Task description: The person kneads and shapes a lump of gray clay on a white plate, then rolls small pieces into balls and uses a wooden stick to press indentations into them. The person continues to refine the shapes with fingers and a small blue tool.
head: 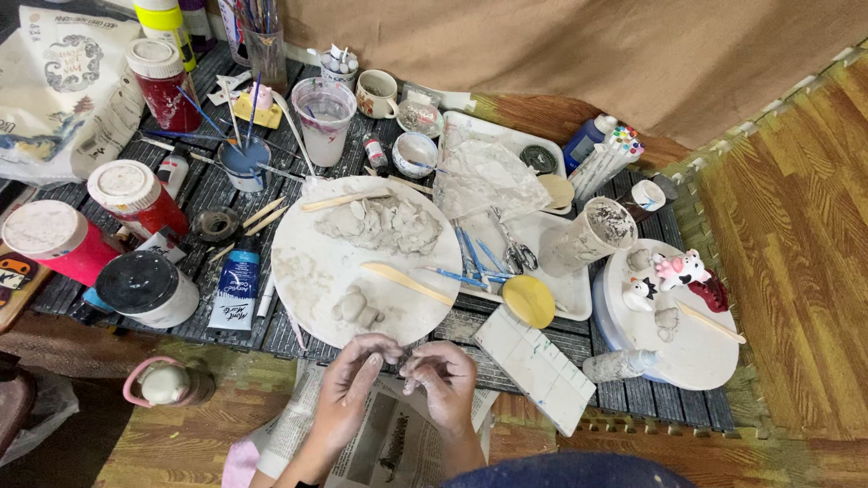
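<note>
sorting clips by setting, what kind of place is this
Likely a home craft corner for clay modelling: a round board with grey clay lumps, paint jars, and both hands working low over newspaper.

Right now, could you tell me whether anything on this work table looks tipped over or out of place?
Yes: the clay-smeared cup lies tilted against the white tray, its mouth facing sideways. A small grey bottle lies flat beside the round board. Both hands pinch a bit of clay.

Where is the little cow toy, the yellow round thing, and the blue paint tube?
cow figurine (680,268), head view, on its white body.
yellow round disc (529,301), head view, on its flat middle.
blue paint tube (235,285), head view, on its label.
</note>
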